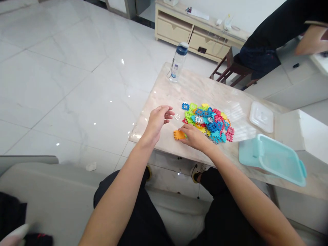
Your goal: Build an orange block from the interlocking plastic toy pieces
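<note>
Two hands at a pile of plastic waffle blocks (208, 123)

The right hand (194, 136) sits at the near edge of the pile, in the middle of the table top. Its fingers bend over an orange block (179, 135), but you can't tell if they are really gripping it. The left hand (157, 123) is open and loose, with its fingers let go, just beside a small white block (177, 117). The pile lies on a marble table (194, 89), near a blue-green plastic tray (272, 159) and a clear lid (261, 117). The step in hand seems to be handling the orange block, and it looks like it calls for a firm pinch.
</note>
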### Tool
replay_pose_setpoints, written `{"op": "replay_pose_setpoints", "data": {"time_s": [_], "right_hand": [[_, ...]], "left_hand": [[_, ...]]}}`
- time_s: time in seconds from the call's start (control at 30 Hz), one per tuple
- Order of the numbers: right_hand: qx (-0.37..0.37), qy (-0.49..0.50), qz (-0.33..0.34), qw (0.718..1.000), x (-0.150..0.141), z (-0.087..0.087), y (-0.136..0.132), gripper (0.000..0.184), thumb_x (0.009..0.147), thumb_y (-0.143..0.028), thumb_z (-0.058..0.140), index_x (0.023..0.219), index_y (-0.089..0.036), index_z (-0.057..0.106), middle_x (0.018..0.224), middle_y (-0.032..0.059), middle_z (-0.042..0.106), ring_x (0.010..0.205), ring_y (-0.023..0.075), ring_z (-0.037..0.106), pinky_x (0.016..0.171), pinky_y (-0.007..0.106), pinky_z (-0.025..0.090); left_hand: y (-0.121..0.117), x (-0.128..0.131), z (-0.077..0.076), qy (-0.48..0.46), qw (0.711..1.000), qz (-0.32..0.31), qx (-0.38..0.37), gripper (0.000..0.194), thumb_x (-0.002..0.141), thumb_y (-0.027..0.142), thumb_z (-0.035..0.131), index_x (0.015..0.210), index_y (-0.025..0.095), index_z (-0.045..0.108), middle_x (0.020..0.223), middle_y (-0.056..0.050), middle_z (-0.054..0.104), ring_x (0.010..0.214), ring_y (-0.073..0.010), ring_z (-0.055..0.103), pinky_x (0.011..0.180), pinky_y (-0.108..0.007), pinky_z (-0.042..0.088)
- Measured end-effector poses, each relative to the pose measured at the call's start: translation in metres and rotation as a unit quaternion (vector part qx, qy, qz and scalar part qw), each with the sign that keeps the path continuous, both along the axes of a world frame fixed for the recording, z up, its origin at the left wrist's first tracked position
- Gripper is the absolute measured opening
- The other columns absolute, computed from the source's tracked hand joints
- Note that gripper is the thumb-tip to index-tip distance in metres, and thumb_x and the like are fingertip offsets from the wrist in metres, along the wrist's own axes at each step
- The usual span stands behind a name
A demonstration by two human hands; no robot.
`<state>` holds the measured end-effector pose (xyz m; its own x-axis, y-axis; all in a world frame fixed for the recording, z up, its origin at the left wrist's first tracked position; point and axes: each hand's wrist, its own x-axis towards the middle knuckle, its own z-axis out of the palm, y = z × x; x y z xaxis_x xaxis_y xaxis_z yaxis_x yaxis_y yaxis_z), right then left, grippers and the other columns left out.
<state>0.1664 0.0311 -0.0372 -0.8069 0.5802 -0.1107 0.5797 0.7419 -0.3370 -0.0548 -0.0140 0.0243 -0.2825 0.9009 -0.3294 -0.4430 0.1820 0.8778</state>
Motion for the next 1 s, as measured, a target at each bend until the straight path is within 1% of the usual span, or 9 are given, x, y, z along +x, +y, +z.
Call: {"op": "replay_pose_setpoints", "data": {"time_s": [0.1, 0.2, 0.3, 0.43, 0.57, 0.67, 0.83, 1.0], "right_hand": [[-0.004, 0.006, -0.001, 1.0, -0.005, -0.004, 0.001, 0.037, 0.095, -0.019, 0.078, 0.132, -0.015, 0.074, 0.126, 0.0164, 0.07, 0.122, 0.0335, 0.064, 0.111, 0.049, 0.053], [-0.013, -0.002, 0.0, 1.0, -0.007, -0.009, 0.002, 0.038, 0.093, -0.016, 0.08, 0.13, -0.015, 0.075, 0.126, 0.0159, 0.07, 0.12, 0.0324, 0.065, 0.11, 0.047, 0.053], [-0.016, -0.01, -0.004, 1.0, -0.008, -0.011, 0.004, 0.038, 0.093, -0.015, 0.081, 0.13, -0.013, 0.075, 0.125, 0.0157, 0.07, 0.118, 0.0315, 0.066, 0.109, 0.045, 0.054], [-0.015, -0.025, -0.011, 0.999, -0.008, -0.009, 0.004, 0.037, 0.094, -0.015, 0.081, 0.131, -0.017, 0.076, 0.128, 0.0149, 0.072, 0.122, 0.0312, 0.067, 0.11, 0.043, 0.053], [-0.01, -0.075, -0.016, 0.997, -0.012, -0.004, 0.003, 0.035, 0.095, -0.017, 0.08, 0.13, -0.015, 0.078, 0.125, 0.0156, 0.075, 0.119, 0.0321, 0.069, 0.106, 0.042, 0.054], [-0.008, -0.094, -0.018, 0.995, -0.014, -0.002, 0.003, 0.033, 0.095, -0.016, 0.08, 0.129, -0.015, 0.079, 0.125, 0.0159, 0.075, 0.116, 0.0317, 0.071, 0.102, 0.04, 0.055], [-0.005, -0.102, -0.016, 0.995, -0.014, -0.005, 0.005, 0.033, 0.095, -0.018, 0.082, 0.127, -0.017, 0.079, 0.125, 0.015, 0.076, 0.115, 0.0311, 0.072, 0.102, 0.039, 0.054], [-0.002, -0.106, -0.023, 0.994, -0.014, -0.007, 0.006, 0.031, 0.094, -0.019, 0.083, 0.124, -0.018, 0.08, 0.127, 0.0151, 0.075, 0.115, 0.0317, 0.072, 0.099, 0.039, 0.055]], "left_hand": [[0.0, -0.001, 0.001, 0.017, 1.0, 0.003, -0.005, 0.015, 0.092, 0.031, 0.067, 0.094, 0.019, 0.074, 0.09, -0.007, 0.079, 0.077, -0.0145, 0.068, 0.071, -0.026, 0.049], [-0.001, 0.0, 0.003, 0.05, 0.999, 0.011, 0.009, 0.012, 0.093, 0.028, 0.065, 0.095, 0.019, 0.073, 0.09, -0.007, 0.079, 0.078, -0.0148, 0.068, 0.073, -0.027, 0.049], [-0.002, -0.001, 0.004, 0.049, 0.999, 0.002, 0.023, 0.012, 0.095, 0.027, 0.064, 0.096, 0.019, 0.073, 0.091, -0.007, 0.079, 0.079, -0.0146, 0.068, 0.074, -0.027, 0.048], [-0.002, -0.002, 0.005, 0.027, 1.0, -0.002, 0.015, 0.012, 0.097, 0.027, 0.062, 0.097, 0.019, 0.072, 0.091, -0.007, 0.078, 0.078, -0.0146, 0.068, 0.073, -0.027, 0.048], [-0.001, 0.002, 0.005, 0.072, 0.997, 0.016, 0.026, 0.011, 0.098, 0.021, 0.061, 0.093, 0.019, 0.07, 0.088, -0.006, 0.077, 0.079, -0.0152, 0.068, 0.077, -0.029, 0.051], [0.001, 0.007, 0.005, 0.088, 0.995, 0.01, 0.042, 0.011, 0.099, 0.018, 0.06, 0.093, 0.02, 0.069, 0.087, -0.006, 0.076, 0.08, -0.0159, 0.068, 0.08, -0.03, 0.053], [0.004, 0.012, 0.002, 0.075, 0.997, -0.003, 0.033, 0.012, 0.099, 0.016, 0.059, 0.093, 0.02, 0.069, 0.087, -0.005, 0.076, 0.083, -0.0159, 0.069, 0.081, -0.029, 0.053], [0.004, 0.014, 0.003, 0.068, 0.997, -0.009, 0.026, 0.011, 0.099, 0.016, 0.06, 0.094, 0.019, 0.07, 0.088, -0.006, 0.076, 0.081, -0.0154, 0.069, 0.081, -0.029, 0.053]]}}
